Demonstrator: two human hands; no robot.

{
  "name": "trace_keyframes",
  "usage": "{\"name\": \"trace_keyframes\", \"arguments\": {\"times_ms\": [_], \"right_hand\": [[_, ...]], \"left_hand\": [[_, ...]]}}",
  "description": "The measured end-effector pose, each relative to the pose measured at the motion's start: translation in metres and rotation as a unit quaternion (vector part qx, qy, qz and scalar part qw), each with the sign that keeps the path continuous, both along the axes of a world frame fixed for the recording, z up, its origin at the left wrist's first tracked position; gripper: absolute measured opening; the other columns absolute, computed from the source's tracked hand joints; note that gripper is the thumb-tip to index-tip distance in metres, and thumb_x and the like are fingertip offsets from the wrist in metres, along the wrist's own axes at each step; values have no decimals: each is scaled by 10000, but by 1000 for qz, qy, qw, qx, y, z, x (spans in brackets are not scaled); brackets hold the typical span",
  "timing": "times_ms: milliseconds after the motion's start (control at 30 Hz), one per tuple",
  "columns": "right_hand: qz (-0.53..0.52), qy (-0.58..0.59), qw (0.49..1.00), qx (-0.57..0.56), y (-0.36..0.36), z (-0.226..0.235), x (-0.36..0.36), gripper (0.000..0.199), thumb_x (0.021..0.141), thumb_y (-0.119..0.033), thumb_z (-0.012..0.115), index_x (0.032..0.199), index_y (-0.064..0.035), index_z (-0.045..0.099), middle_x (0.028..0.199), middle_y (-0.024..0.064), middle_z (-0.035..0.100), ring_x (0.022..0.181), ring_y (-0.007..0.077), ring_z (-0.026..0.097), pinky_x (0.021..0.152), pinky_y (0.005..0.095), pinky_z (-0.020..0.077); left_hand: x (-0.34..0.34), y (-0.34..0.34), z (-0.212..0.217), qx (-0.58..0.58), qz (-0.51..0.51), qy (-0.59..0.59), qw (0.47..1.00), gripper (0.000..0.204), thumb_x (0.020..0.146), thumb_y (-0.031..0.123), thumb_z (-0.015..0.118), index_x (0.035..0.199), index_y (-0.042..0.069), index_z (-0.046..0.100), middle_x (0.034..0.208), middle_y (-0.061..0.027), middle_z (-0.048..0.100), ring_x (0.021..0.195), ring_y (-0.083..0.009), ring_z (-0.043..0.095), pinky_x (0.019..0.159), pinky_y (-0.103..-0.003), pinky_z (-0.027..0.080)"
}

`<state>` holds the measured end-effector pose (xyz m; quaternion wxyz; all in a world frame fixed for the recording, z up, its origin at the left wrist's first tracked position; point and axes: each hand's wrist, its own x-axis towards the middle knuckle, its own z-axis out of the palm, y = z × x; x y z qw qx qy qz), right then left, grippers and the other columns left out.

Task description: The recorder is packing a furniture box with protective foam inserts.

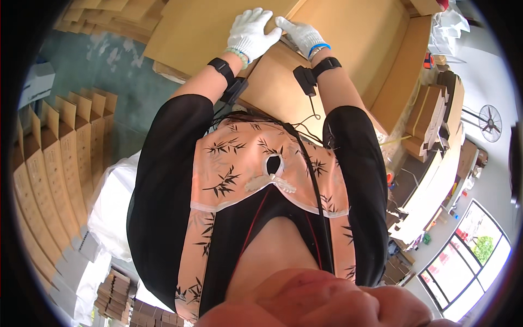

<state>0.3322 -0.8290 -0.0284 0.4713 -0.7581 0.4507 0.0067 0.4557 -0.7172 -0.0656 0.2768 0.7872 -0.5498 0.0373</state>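
Fingers [256, 24] of both gloved hands, left [249, 34] and right [301, 34], spread flat on the cardboard flap [218, 32]; best pressed evenly along the fold.

Both hands, the left hand [249, 32] and the right hand [302, 34], wore white knitted cotton gloves with a nubbly, matt weave, and they lay on a matt brown corrugated cardboard box [348, 49] with smooth faces. The rows of folded cartons [60, 158] were the same dull cardboard, while the black wrist straps [222, 66] looked like smooth plastic or rubber.
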Motion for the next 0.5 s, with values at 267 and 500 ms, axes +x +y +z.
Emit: {"name": "trace_keyframes", "arguments": {"times_ms": [267, 500], "right_hand": [[-94, 0, 994, -62, -41, -11, -79, 517, 831, -496, 619, 1067, -40, 676, 977, 119, 675, 896, 219, 624, 750, 345, 498], [42, -5, 927, -372, -14, 26, -204, 224, 864, -208, 555, 1020, -110, 682, 972, 123, 684, 909, 294, 628, 836, 371, 480]], "left_hand": [[-6, -1, 1, -31, -41, -70, 996, 489, 877, 415, 491, 1240, 93, 547, 1287, -98, 530, 1163, -290, 465, 1001, -410, 351], [9, 4, -5, -57, -64, -84, 993, 474, 894, 394, 500, 1227, 63, 566, 1274, -154, 549, 1173, -323, 474, 1006, -428, 350]]}}
